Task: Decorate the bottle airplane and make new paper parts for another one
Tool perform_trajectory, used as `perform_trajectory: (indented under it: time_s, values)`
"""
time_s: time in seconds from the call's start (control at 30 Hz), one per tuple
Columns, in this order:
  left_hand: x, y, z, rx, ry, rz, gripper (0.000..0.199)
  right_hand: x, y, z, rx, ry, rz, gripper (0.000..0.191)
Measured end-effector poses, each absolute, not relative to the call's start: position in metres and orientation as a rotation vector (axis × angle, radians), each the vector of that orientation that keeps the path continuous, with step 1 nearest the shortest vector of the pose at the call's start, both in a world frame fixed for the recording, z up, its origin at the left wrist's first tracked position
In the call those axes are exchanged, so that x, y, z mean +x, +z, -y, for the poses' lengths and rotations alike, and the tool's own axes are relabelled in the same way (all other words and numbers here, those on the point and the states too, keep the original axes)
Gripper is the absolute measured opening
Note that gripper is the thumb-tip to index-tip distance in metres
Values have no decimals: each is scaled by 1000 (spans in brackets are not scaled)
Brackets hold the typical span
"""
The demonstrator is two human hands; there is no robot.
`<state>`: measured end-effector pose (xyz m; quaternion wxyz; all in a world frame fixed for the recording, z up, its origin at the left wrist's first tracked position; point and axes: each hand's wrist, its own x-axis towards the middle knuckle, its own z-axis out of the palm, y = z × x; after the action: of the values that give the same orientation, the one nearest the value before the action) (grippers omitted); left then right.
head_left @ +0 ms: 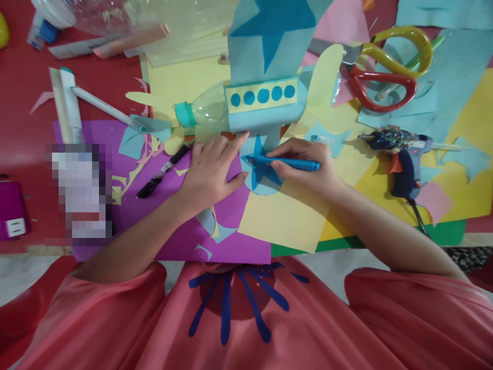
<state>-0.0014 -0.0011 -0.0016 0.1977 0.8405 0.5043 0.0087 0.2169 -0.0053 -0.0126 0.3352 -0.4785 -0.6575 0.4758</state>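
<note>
My right hand (308, 164) grips a blue marker (298, 163), its tip on the left part of a dark blue star (262, 172). That star is coloured on a light blue paper wing (265, 190) below a plastic bottle (210, 113). The bottle lies on its side with a green cap, wrapped in light blue paper with a yellow strip (283, 105) of blue dots. A larger wing above it (246, 56) carries another blue star. My left hand (211, 169) lies flat with fingers spread, its index fingertip at the wing's upper left edge.
Red-and-yellow-handled scissors (385, 77) lie at upper right. A glue gun (408, 159) rests right of my right hand, its cord running toward me. A black pen (164, 172) lies left of my left hand, amid paper scraps on a purple sheet (239, 246).
</note>
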Motion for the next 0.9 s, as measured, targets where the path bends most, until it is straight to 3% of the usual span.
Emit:
perform_trajectory:
  time_s: [0.9]
  values:
    - [-2,-4,1,2342,35,-1405,61,217,-7,5,-1291,1322,1673,27]
